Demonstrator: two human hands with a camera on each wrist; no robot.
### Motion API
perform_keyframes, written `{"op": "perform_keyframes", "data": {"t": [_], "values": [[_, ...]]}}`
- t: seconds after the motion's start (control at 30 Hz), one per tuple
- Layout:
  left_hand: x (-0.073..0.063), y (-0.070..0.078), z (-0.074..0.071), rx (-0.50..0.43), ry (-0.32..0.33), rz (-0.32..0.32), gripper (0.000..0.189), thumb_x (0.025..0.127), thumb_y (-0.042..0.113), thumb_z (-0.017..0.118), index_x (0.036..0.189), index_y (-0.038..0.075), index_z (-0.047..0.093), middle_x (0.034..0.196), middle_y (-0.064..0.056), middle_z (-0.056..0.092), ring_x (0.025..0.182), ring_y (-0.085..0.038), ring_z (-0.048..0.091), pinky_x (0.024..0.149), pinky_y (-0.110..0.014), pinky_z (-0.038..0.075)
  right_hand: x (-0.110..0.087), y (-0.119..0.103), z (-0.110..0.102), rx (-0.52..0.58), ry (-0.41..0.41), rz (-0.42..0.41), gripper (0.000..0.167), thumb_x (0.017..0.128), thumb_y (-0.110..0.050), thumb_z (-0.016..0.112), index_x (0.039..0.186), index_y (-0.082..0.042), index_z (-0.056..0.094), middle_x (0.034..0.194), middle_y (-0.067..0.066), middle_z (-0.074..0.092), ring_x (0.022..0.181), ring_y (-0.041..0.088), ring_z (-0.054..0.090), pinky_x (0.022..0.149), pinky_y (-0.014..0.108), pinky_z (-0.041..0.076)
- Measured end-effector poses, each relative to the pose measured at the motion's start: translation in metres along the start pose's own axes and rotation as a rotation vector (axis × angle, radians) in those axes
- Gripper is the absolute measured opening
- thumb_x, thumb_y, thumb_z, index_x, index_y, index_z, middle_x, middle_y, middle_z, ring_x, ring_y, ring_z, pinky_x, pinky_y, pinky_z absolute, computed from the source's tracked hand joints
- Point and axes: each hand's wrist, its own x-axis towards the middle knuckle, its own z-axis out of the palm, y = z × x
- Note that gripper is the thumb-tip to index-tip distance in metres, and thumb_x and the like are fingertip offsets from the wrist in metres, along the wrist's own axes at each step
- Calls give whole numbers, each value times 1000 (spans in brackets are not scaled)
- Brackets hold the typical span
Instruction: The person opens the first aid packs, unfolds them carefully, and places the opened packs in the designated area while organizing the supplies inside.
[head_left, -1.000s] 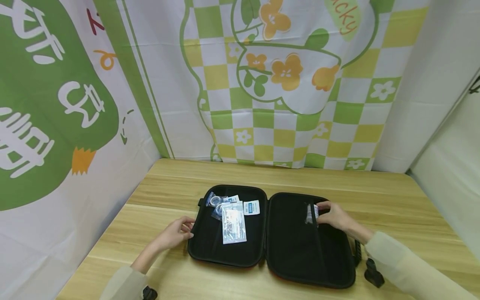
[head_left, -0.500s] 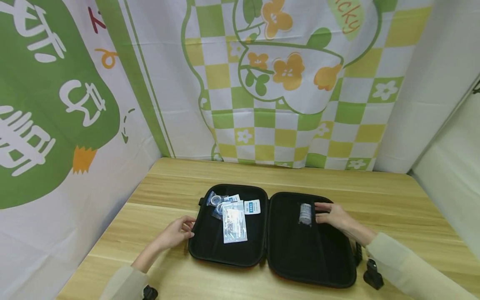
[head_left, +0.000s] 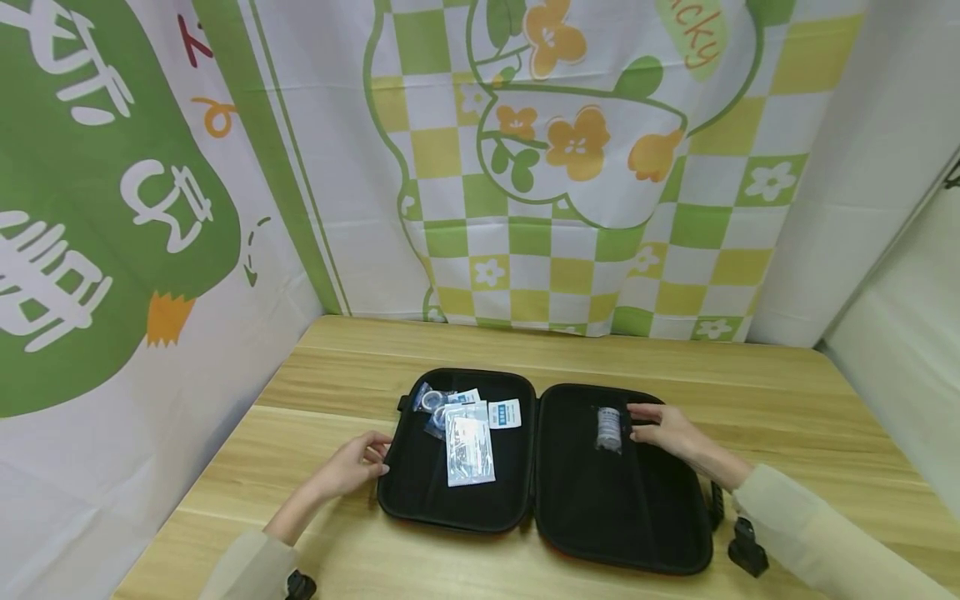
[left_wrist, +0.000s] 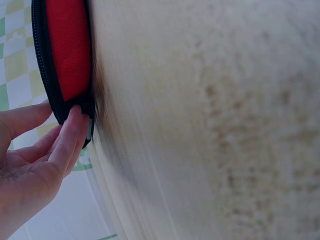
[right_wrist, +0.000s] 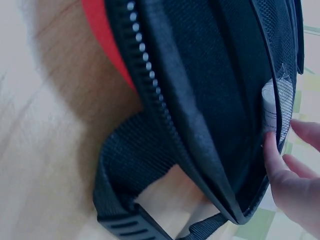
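Head view gives us the worktop (head_left: 840,433) and, on it, an opened black case (head_left: 585,504). We see the left hand (head_left: 347,468) pinching the case's edge and the right hand (head_left: 671,433) spread; white packets (head_left: 470,458) lie right of the left hand, a wrapped roll (head_left: 609,429) just left of the right hand.

Inside the case (head_left: 457,526), bare lining (head_left: 588,512) leaves a hand room below the roll (head_left: 609,430) and beside the packets (head_left: 470,452), though a raised rim (head_left: 532,450) stands between the halves. The mesh's edge (right_wrist: 270,55) crosses in front of the roll, at the right hand (head_left: 670,433), and a strap (right_wrist: 135,146) juts out nearby. Behind, bare table (head_left: 735,367) runs back to the curtain (head_left: 562,275).
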Motion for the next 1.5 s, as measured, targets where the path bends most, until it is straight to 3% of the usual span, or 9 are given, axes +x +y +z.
{"op": "perform_keyframes", "data": {"t": [0.23, 0.57, 1.03, 1.5], "values": [[-1, -2, 0, -6, -2, 2, 36, 78, -5, 58, 111, -13, 47, 91, -14, 53, 83, -26, 56, 67, -31, 47, -1, -7, 1, -151, 45, -118, 43, 83, -5, 56, 120, 14, 43, 117, 35, 44, 101, 45, 49, 76, 44, 47], [0, 0, -2, -13, -4, 8, 36, 78, -6, 58, 110, -14, 47, 91, -15, 53, 83, -26, 55, 67, -32, 46, 2, -32, 11, -283, 135, -222, 33, 83, -4, 55, 114, 7, 52, 114, 28, 51, 102, 42, 50, 73, 43, 47], [0, 1, -1, -3, -3, -4, 35, 78, -6, 58, 110, -14, 47, 91, -14, 53, 83, -27, 55, 68, -32, 46, 26, -67, 55, -230, 73, -340, 29, 81, -5, 58, 109, 4, 58, 108, 19, 57, 99, 35, 53, 78, 40, 47], [0, 1, -1, 2, 0, 7, 35, 77, -7, 58, 109, -14, 47, 90, -14, 53, 83, -28, 56, 68, -32, 47, 40, -105, 96, -232, -62, -416, 30, 79, -6, 62, 106, 5, 59, 105, 20, 58, 94, 33, 55, 76, 38, 47]]}}
